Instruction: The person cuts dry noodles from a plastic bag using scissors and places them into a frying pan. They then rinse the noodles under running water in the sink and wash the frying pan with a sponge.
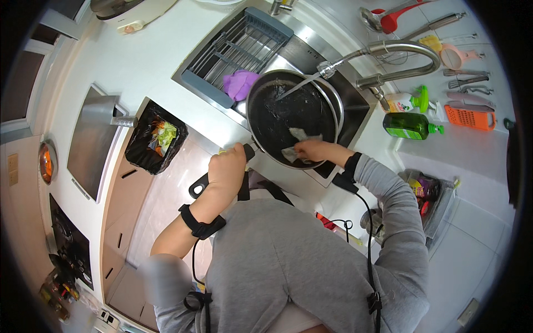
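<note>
A black frying pan (287, 112) is held over the sink, its dark inside facing up. My left hand (227, 166) is wrapped around the pan's black handle (199, 185). Inside the pan, near its right front wall, my right hand (312, 150) grips a crumpled greyish cloth (290, 155) pressed against the surface. Water runs from the metal faucet (327, 69) in a stream onto the pan's inside. Beneath the pan's right edge shows the rim of a metal bowl or pot (340, 108).
Left of the pan, a purple cloth (240, 84) lies by a grey drying rack (233, 54). Green dish soap (405, 125) stands right of the sink. A cleaver (100, 120) rests on a cutting board beside a black-lined bin (143, 154) of vegetable scraps. Utensils hang on the tiled wall.
</note>
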A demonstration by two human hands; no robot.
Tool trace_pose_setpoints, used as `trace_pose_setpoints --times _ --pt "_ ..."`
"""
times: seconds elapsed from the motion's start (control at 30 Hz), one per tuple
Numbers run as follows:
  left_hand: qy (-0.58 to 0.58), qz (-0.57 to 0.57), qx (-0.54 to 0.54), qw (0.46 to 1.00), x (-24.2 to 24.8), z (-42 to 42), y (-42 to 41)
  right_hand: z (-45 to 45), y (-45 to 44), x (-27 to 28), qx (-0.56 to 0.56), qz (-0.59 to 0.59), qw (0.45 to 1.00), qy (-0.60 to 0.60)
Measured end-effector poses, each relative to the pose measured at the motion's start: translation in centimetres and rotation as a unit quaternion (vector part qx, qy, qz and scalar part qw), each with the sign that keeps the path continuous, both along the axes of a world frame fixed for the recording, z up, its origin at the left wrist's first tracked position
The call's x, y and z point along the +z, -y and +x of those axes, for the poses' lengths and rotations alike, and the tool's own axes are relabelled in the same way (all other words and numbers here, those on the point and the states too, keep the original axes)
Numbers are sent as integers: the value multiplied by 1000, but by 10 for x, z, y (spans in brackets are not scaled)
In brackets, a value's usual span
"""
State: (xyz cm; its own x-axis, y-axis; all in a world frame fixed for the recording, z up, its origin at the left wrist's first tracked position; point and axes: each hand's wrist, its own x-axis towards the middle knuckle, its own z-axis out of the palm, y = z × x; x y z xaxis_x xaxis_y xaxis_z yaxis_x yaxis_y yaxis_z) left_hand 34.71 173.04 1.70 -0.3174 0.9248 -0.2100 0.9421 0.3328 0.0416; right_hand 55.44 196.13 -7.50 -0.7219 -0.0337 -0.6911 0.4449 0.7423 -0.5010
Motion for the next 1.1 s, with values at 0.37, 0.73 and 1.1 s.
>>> trace_pose_setpoints --times 0.37,0.73,1.1 --pt "-30 6 -27 999 14 2 0 -1 -78 -53 -35 261 961 -82" --pt "-48 -32 -13 998 9 0 -9 -13 19 35 -98 -154 983 3" --pt "-3 -5 -33 999 19 -6 -4 26 -43 -10 -22 163 986 24"
